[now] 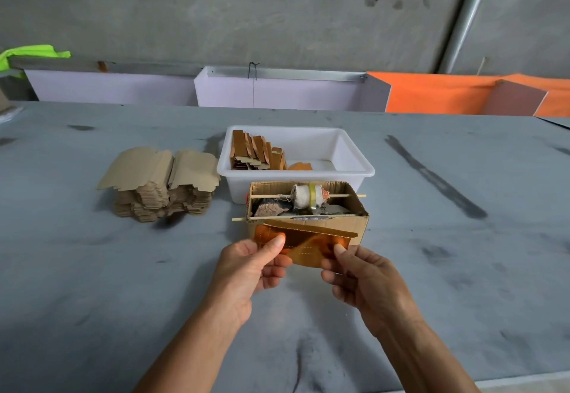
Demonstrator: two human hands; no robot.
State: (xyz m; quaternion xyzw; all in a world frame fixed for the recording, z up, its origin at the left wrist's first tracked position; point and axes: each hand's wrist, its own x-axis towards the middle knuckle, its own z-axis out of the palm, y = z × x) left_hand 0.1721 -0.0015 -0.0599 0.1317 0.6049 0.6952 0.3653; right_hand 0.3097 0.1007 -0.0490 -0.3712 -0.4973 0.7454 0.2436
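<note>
The left hand [246, 272] and right hand [367, 281] each hold the orange card [305, 246] in a pinching grip, long axis left-right.

Only the hands and forearms of the person are in view. The left hand [246, 272] and the right hand [364, 281] are bare from fingertips to wrist. The left forearm [191, 349] and the right forearm [422, 358] are bare too, all the way down to the lower edge of the view. Both forearms are lean and widen a little from the narrow wrist toward the elbow. The left thumbnail [279, 239] and the right thumbnail [339, 248] are short, rounded and plain. Creased skin marks the finger joints of both hands. On the right forearm, faint lengthwise ridges run back from the wrist.
</note>
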